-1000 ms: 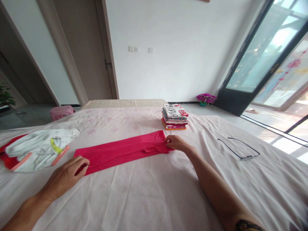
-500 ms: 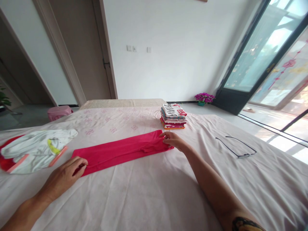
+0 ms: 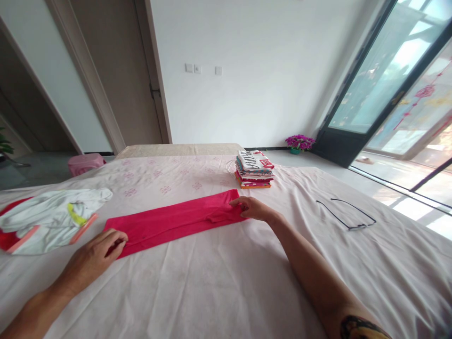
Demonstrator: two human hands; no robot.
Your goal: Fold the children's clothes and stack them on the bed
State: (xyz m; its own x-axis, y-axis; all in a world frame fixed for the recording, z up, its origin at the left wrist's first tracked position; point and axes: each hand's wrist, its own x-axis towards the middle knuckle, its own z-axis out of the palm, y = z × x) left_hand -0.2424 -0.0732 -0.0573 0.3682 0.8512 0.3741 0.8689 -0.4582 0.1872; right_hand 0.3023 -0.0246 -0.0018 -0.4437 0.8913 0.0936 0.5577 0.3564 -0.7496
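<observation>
A red folded cloth garment (image 3: 169, 221) lies in a long flat strip across the bed, rising slightly to the right. At its left end my left hand (image 3: 102, 247) has curled fingers and thumb pinching the edge. My right hand (image 3: 250, 208) is at the other end, its bent fingers and thumb on the fabric there. Small creases run along the strip near the right hand. Just beyond that hand stands a stack of folded clothes (image 3: 254, 170), with a white printed piece on top.
Left on the bedsheet (image 3: 197, 282) is a loose white garment with red and yellow parts (image 3: 52, 219). Eyeglasses (image 3: 358, 227) rest at the right. A pink stool (image 3: 86, 164) stands beyond the bed's left side, purple flowers (image 3: 299, 142) by the wall.
My right hand has slid a little to the left over the red garment, and the cloth's lower right corner has come in with it. My left hand stays at its end.
</observation>
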